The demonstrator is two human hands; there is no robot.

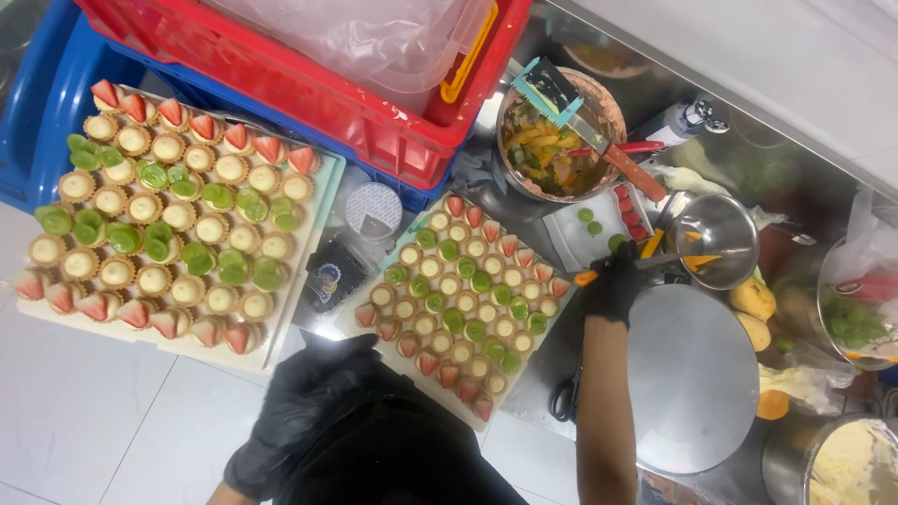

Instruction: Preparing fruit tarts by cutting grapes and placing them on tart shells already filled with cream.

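**Gloved hands over trays of fruit tartlets**

The steel worktop (720,468) carried everything; at far left a red crate (374,122) sat on a blue one (47,122), and a clear bag filled the red one. The large tray (313,243) on the left held rows of cream tartlets topped with strawberry and green grape; the smaller tray (561,309), in the middle, held the same. A round grey board (692,374) lay bare to the right; a far bowl (608,112) held cut fruit with a knife resting across it; a small steel bowl (730,229) looked nearly empty.

The right hand (613,285), black-gloved, was closed around an orange-tipped tool (587,278) at the smaller tray's right edge; the left hand (299,402), also gloved, lay near the tray's near corner, its grip loosely curled on nothing visible.

The smaller tray seemed to overhang the worktop edge, so a nudge might tip it; a sleeve could smear the cream.
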